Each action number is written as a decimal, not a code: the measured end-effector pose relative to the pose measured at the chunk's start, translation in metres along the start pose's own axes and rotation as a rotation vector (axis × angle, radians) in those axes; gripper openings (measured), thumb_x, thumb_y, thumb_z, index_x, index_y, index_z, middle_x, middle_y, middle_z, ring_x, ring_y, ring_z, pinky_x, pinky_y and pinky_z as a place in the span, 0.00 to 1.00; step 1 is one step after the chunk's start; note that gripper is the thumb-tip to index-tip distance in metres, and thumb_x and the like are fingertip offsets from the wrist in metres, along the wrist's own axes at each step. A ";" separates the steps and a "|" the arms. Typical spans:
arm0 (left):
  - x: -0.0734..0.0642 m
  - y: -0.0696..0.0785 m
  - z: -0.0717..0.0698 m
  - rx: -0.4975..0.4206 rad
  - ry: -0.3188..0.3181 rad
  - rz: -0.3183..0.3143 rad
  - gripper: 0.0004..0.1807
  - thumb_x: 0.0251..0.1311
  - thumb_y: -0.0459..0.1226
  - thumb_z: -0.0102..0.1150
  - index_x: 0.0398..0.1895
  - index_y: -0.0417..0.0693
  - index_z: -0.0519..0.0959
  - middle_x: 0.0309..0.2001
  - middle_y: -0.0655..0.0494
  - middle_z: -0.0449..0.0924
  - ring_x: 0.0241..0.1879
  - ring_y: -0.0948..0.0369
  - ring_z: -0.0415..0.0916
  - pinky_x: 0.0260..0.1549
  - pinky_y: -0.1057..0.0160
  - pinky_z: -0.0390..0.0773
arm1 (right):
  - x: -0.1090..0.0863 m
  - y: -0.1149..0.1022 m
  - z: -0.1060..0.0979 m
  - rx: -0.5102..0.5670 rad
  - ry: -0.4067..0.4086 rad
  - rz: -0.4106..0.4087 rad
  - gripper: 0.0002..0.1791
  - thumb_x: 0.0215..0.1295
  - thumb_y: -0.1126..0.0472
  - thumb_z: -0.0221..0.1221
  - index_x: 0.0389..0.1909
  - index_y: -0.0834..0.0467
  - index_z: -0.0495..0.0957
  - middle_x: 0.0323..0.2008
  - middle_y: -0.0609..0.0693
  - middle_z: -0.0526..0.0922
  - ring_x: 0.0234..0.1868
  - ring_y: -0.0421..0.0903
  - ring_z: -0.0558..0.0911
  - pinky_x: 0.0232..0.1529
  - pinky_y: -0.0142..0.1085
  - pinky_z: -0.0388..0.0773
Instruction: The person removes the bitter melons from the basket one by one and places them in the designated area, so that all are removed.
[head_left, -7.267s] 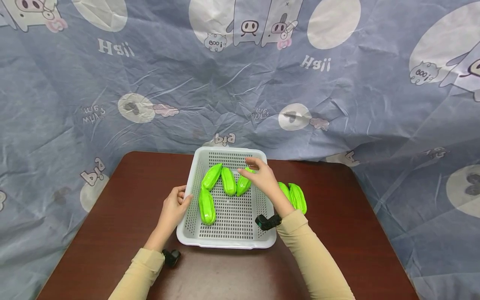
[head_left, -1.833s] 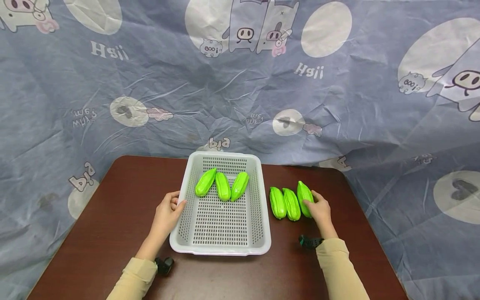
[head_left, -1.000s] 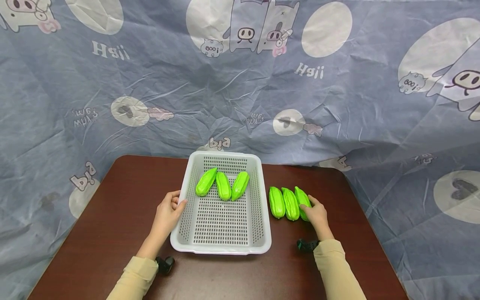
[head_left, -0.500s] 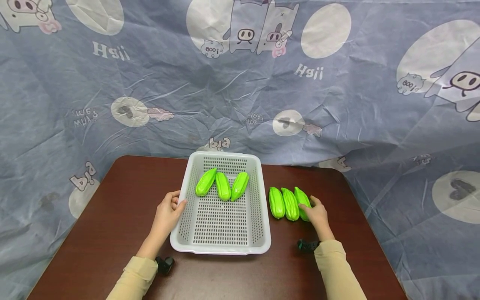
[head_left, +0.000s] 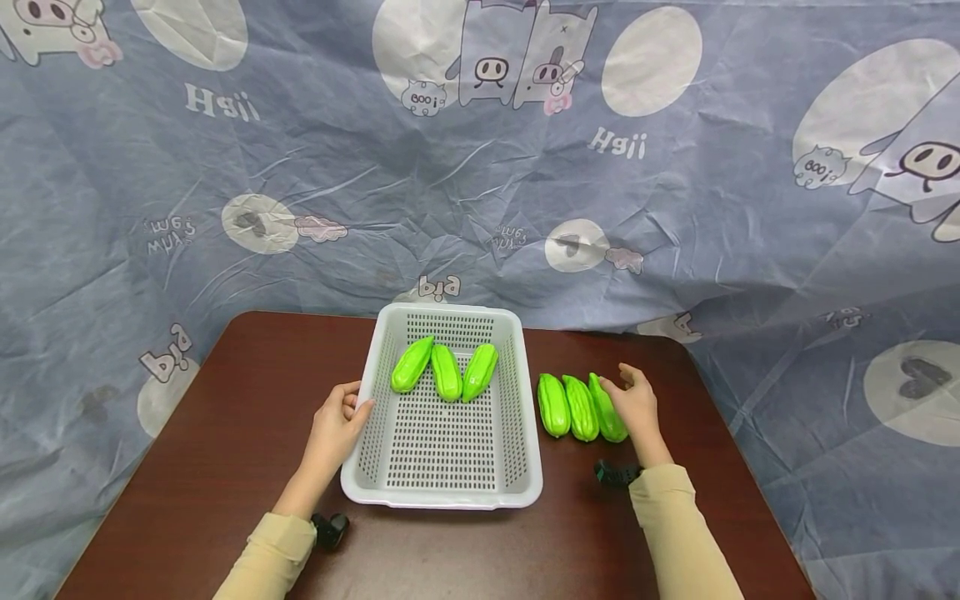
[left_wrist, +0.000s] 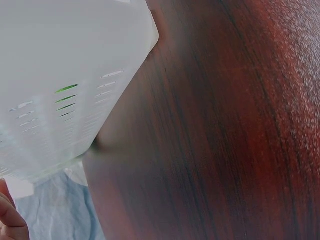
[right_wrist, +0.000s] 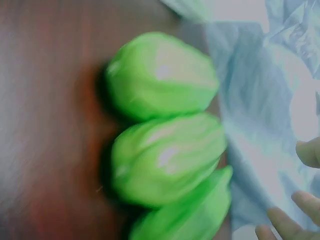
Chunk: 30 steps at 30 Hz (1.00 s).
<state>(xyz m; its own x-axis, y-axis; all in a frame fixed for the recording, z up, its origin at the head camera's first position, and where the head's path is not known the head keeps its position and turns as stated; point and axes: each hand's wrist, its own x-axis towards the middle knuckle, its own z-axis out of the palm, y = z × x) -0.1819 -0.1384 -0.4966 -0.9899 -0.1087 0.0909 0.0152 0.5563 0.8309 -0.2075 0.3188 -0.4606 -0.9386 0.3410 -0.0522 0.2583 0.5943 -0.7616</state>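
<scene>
A dark reddish-brown wooden table with rounded corners carries a white perforated plastic basket near its middle. Just right of the basket, three green toy gourds lie directly on the wood, side by side and touching, lengthwise away from the person. A blue cartoon-printed cloth hangs behind the table's far edge

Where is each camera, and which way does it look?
Head: on the person's head, looking forward and down at the table, basket and gourds; both hands and sleeves show.
Left wrist: on the left wrist, close to the basket wall; a fingertip of the left hand shows.
Right wrist: on the right wrist, looking at three gourds; fingertips of the right hand show.
Head and right wrist views share these gourds.
</scene>
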 end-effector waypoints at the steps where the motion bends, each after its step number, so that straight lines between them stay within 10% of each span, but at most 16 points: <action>1: 0.000 0.000 0.000 0.001 0.001 0.001 0.27 0.67 0.41 0.59 0.64 0.36 0.69 0.38 0.46 0.77 0.31 0.61 0.72 0.29 0.69 0.73 | 0.000 -0.006 0.000 0.011 0.008 -0.013 0.37 0.72 0.53 0.56 0.74 0.64 0.55 0.71 0.68 0.60 0.71 0.65 0.61 0.67 0.57 0.63; 18: -0.001 0.002 0.001 -0.016 0.007 -0.006 0.26 0.67 0.40 0.60 0.64 0.37 0.69 0.38 0.47 0.77 0.31 0.63 0.72 0.29 0.69 0.74 | 0.002 -0.109 0.039 0.131 -0.028 -0.158 0.36 0.69 0.49 0.59 0.72 0.57 0.61 0.70 0.58 0.64 0.71 0.58 0.62 0.67 0.53 0.63; 30: 0.000 0.001 0.002 -0.018 0.019 0.002 0.26 0.66 0.40 0.61 0.63 0.36 0.70 0.37 0.48 0.77 0.30 0.63 0.72 0.28 0.70 0.74 | -0.004 -0.138 0.077 0.143 -0.051 -0.210 0.35 0.67 0.49 0.61 0.70 0.59 0.64 0.68 0.58 0.67 0.69 0.58 0.65 0.66 0.52 0.66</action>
<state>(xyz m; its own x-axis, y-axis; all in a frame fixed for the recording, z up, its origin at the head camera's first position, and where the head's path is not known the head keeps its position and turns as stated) -0.1820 -0.1365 -0.4969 -0.9871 -0.1228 0.1028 0.0201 0.5418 0.8403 -0.2568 0.1793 -0.4045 -0.9796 0.1814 0.0866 0.0252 0.5383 -0.8424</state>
